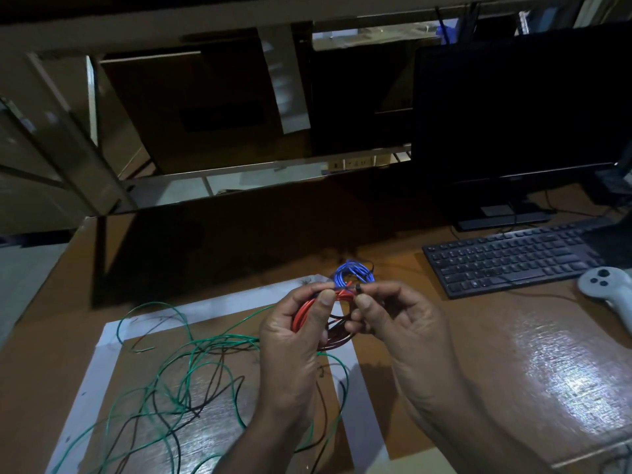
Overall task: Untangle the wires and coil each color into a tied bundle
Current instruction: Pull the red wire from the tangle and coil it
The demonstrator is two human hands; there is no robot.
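Observation:
My left hand [295, 331] grips a coil of red wire [305, 313], thumb pressed on top of the loops. My right hand [393, 314] pinches a small dark tie or wire end [359, 288] at the top of that red coil. Just beyond my fingers a blue wire bundle [354, 273] lies on the desk. Loose green wire [191, 367] and thin black wire [212, 391] sprawl tangled on the desk at lower left, running under my left forearm.
A white tape rectangle [219, 307] frames the wire area on the brown desk [478, 354]. A black keyboard [509, 260] and a monitor [519, 107] stand at right, with a grey controller [607, 289] at the far right edge.

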